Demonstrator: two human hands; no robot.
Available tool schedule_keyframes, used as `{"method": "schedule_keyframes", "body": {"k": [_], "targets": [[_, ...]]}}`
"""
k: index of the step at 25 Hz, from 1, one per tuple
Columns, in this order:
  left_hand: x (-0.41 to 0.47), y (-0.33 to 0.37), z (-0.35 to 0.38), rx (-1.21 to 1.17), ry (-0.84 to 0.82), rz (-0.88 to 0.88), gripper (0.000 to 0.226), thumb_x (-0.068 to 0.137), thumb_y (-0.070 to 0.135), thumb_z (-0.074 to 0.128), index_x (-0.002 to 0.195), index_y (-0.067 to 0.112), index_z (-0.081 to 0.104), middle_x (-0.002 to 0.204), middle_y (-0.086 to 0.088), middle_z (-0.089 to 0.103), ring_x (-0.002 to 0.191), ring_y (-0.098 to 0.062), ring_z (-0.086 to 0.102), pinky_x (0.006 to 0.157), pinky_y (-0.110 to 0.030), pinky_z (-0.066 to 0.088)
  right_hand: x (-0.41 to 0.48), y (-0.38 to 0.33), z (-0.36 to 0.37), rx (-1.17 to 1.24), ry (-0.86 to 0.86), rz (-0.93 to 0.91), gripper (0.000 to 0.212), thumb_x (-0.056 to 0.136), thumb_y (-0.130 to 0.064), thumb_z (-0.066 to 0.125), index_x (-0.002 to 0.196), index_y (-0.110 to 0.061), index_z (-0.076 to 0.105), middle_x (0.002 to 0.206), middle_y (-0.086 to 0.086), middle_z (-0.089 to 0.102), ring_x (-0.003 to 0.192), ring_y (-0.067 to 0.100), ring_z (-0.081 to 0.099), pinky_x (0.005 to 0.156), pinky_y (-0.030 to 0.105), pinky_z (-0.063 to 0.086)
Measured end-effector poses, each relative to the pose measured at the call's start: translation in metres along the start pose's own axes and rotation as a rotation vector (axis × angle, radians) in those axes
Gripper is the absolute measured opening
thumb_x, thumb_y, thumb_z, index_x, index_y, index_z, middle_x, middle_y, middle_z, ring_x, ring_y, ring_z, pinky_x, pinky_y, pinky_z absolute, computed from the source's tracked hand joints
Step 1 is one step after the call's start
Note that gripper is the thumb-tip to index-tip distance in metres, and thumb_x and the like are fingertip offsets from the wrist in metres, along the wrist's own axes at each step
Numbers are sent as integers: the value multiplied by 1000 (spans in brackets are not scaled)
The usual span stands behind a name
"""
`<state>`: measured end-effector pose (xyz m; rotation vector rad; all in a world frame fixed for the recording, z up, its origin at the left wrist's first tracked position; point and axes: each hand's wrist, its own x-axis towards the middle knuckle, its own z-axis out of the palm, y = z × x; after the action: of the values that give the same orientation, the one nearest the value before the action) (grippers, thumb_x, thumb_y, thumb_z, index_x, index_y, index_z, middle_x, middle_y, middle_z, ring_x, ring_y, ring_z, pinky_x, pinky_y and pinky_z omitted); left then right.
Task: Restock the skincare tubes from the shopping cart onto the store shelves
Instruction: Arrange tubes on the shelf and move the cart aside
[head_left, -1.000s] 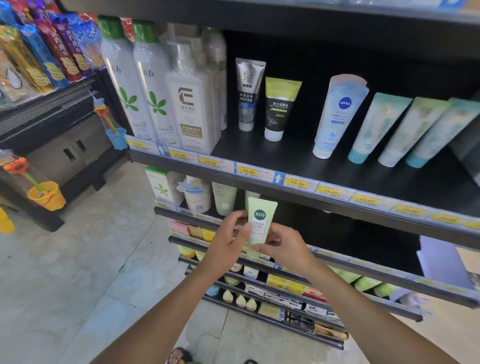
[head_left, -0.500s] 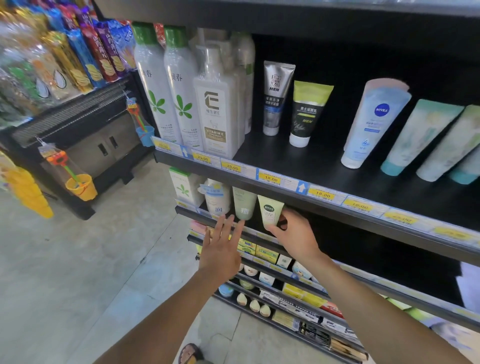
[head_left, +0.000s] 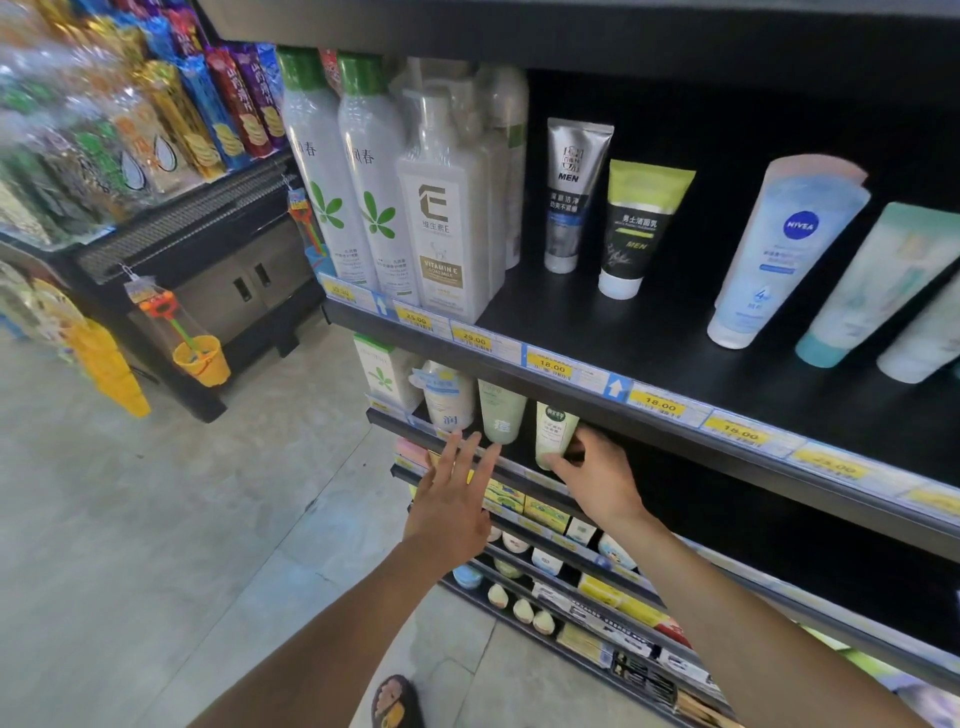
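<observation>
A pale green skincare tube (head_left: 554, 434) stands cap down on the second shelf (head_left: 727, 512), right of a similar green tube (head_left: 502, 415) and a white-blue tube (head_left: 448, 397). My right hand (head_left: 597, 475) holds the pale green tube near its cap, thumb in front and fingers behind it. My left hand (head_left: 454, 499) hovers open with fingers spread just in front of the shelf edge, below the other tubes, holding nothing. The shopping cart is out of view.
The top shelf (head_left: 649, 338) carries tall white bottles (head_left: 343, 171), a vitamin E bottle (head_left: 441, 218), two men's tubes (head_left: 571, 192) and a Nivea tube (head_left: 784, 249). Lower shelves hold small boxes and jars. A snack rack (head_left: 156, 135) stands left, with tiled floor (head_left: 156, 545) between.
The tube went from in front of the shelf, held by both hands, onto the second shelf. My left hand let go and opened; my right hand stays on the tube.
</observation>
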<state>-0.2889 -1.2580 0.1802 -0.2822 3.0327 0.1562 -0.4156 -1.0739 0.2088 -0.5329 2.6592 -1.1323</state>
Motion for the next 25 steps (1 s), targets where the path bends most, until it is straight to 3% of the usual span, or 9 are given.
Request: {"method": "schedule_keyframes", "body": {"k": [5,11,15,18,22,25], "targets": [[0,1,-1,-11,-14,-1,86,100,43,50,161,33,-10,173,-2,-11,157,-27,-21,124,-52,27,1,1,2,-44,-7,9,43,90,-39,73,127,-21,62,129,-3,65,119,15,61,102,37,51],[-2,-6,-9,-42,-52,16,71,105,58,31,162,37,-6,173,2,-8,158,-23,-19,125,-53,24,-18,-1,-2,-140,31,47,41,92,-47,68,128,-29,61,121,-11,66,108,8,64,88,31,55],[-2,-13,-21,-63,-94,48,67,105,63,17,164,36,-2,174,2,-7,159,-21,-15,127,-55,13,-44,-2,-7,-169,88,52,45,95,-41,67,136,-26,59,131,-9,65,122,12,59,100,33,52],[-14,-15,-36,-54,-116,93,75,97,70,1,164,36,4,174,2,-5,159,-21,-13,128,-56,1,-73,-8,-10,-234,167,78,40,95,-40,66,132,-25,63,131,-4,65,129,19,53,105,36,48],[-43,-14,-53,-30,-52,210,96,81,77,-20,164,38,6,174,3,-7,158,-22,-19,127,-57,-4,-121,-24,-19,-282,253,96,39,96,-39,65,132,-24,63,135,-4,59,132,19,48,105,33,45],[-70,-6,-64,13,23,334,106,74,79,-33,164,38,6,173,4,-8,158,-23,-19,127,-57,-6,-167,-36,-31,-366,337,103,45,95,-45,64,136,-27,60,141,-5,54,136,18,45,110,39,43]]}}
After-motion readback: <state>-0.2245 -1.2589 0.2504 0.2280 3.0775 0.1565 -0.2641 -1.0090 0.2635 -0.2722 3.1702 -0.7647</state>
